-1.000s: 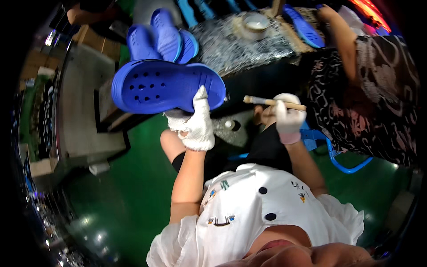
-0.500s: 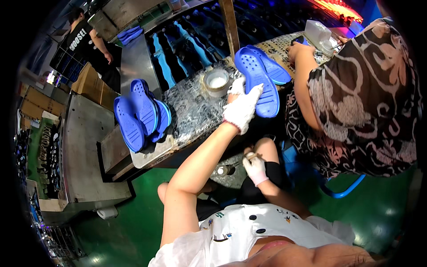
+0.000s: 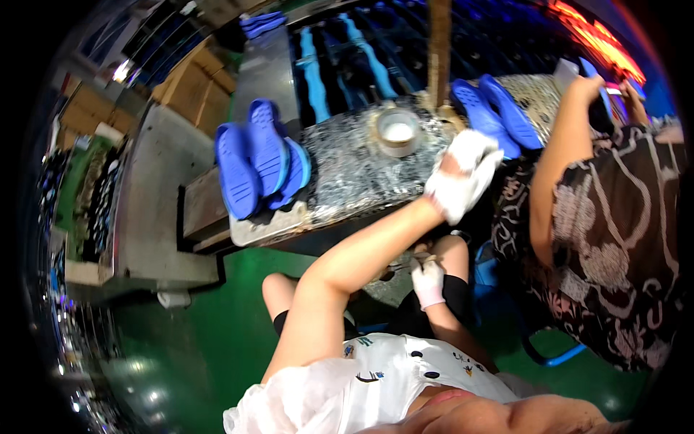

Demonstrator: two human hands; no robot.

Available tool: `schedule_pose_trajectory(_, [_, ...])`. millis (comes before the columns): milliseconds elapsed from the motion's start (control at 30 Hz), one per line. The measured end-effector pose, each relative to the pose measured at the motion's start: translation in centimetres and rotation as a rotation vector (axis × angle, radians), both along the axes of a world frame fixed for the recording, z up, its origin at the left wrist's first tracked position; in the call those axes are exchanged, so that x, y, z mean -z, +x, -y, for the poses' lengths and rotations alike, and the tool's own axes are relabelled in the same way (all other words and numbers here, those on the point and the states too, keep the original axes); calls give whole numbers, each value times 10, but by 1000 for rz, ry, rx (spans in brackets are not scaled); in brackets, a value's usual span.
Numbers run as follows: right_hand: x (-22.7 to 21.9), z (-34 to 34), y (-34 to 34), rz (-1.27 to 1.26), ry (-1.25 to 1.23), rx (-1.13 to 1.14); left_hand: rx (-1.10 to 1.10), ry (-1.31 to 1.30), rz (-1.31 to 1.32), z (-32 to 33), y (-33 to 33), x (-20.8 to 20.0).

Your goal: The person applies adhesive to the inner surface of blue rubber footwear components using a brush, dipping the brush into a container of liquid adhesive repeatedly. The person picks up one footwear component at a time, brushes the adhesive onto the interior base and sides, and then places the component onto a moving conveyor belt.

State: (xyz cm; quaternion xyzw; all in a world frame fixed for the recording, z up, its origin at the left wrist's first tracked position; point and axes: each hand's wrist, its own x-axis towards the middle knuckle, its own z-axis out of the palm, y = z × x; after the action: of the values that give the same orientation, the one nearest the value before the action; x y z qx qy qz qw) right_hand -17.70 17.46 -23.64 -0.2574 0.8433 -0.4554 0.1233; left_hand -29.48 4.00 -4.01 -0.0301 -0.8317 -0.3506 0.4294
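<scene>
Blue soles, two of them, lie side by side at the right part of a worn bench, seen from above through a wide, curved lens. The wearer's left hand, in a white glove, reaches over the bench's front edge, just beside the near end of these soles. Its fingers look loosely bent, with nothing clearly between them (the glove is blurred, so I cannot tell whether it touches a sole). The right hand, also gloved, is low near the knee; its fingers are curled, but whether they pinch anything is too dark to tell.

Between the two groups of soles stands a round bowl with something white inside. At the bench's left end, a pile of blue soles lies well apart from both hands. Behind the bench are light blue strips and a wooden post. At far right, a co-worker's hand is raised beside a dark, blue-edged piece.

As for progress, the pair appears to be set down, and the pile is out of hand; which soles are finished, and how many remain, cannot be judged.
</scene>
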Motion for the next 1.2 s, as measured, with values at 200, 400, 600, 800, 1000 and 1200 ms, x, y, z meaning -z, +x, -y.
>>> schedule_pose_trajectory(200, [22, 1, 4, 154, -187, -36, -696, -467, -53, 125, 209, -39])
schedule_pose_trajectory(400, [12, 4, 6, 127, -54, -74, -1200, 511, 336, 229, 292, -53])
schedule_pose_trajectory(600, [-13, 5, 16, 156, -75, -80, -1291, 305, 711, 269, 312, -41])
schedule_pose_trajectory(800, [6, -5, 13, 63, -60, -64, -1172, 233, 703, 278, 320, -51])
schedule_pose_trajectory(1000, [23, -7, 9, 97, -31, -64, -1199, 536, 526, 260, 336, -69])
schedule_pose_trajectory(1200, [-8, -5, 17, 42, -89, -83, 153, 1631, -667, 223, 356, -56])
